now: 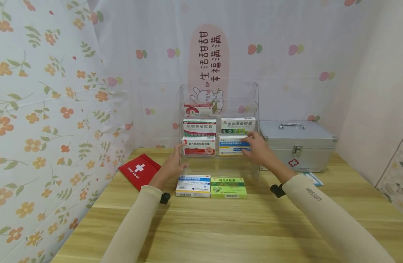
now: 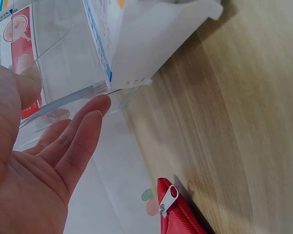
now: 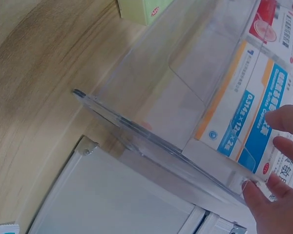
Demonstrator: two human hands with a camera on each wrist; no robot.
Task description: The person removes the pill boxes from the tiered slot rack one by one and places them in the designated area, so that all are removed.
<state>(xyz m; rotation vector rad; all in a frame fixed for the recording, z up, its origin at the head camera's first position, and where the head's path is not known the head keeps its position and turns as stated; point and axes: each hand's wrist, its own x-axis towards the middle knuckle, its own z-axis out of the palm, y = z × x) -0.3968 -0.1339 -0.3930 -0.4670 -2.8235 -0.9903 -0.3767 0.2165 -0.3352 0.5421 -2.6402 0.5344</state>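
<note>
A clear stepped display rack (image 1: 221, 163) holds medicine boxes on its tiers. My left hand (image 1: 171, 164) is at the rack's left side, fingers spread. One fingertip rests by the red-and-white medicine box (image 1: 199, 146) on the lower filled tier, the other fingers along the outside of the clear side wall (image 2: 63, 102). On the same tier, the curled fingers of my right hand (image 1: 258, 149) hold the right end of a blue-and-white medicine box (image 1: 232, 145). In the right wrist view that box (image 3: 234, 107) sits behind the clear front lip.
Another blue-and-white box (image 1: 193, 185) and a green box (image 1: 228, 187) lie at the rack's front. A silver first-aid case (image 1: 297, 146) stands right, a small packet (image 1: 314, 179) before it. A red first-aid pouch (image 1: 139, 170) lies left. More boxes (image 1: 238, 126) fill upper tiers.
</note>
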